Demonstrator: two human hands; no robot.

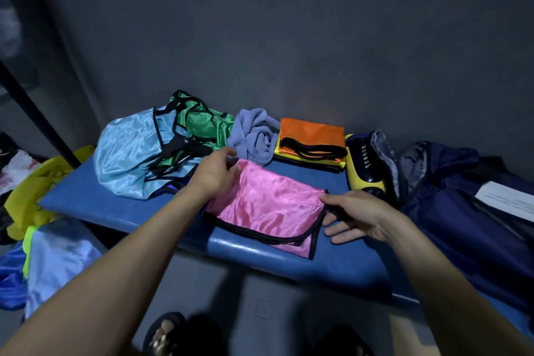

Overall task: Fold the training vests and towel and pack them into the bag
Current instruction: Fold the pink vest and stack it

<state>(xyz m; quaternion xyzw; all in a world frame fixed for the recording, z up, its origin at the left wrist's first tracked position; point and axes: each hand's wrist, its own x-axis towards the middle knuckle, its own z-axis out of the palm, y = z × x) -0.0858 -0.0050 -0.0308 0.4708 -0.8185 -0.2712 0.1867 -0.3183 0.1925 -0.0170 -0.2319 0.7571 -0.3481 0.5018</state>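
Observation:
A pink vest (pixel 265 205) with black trim lies folded on the blue bench (pixel 121 205). My left hand (pixel 215 173) pinches its far left corner. My right hand (pixel 355 215) grips its right edge, thumb on top and fingers underneath. Behind it lie a crumpled light blue vest (pixel 127 153), a green vest (pixel 202 123), a bunched lilac towel (pixel 254 136) and a folded orange and yellow stack (pixel 312 139). A dark navy bag (pixel 450 196) sits open at the right end of the bench.
A yellow and black item (pixel 365 165) lies between the folded stack and the bag. A white paper (pixel 508 199) rests on the bag. More fabric and a yellow bag (pixel 31 191) lie on the floor at left. A grey wall stands close behind the bench.

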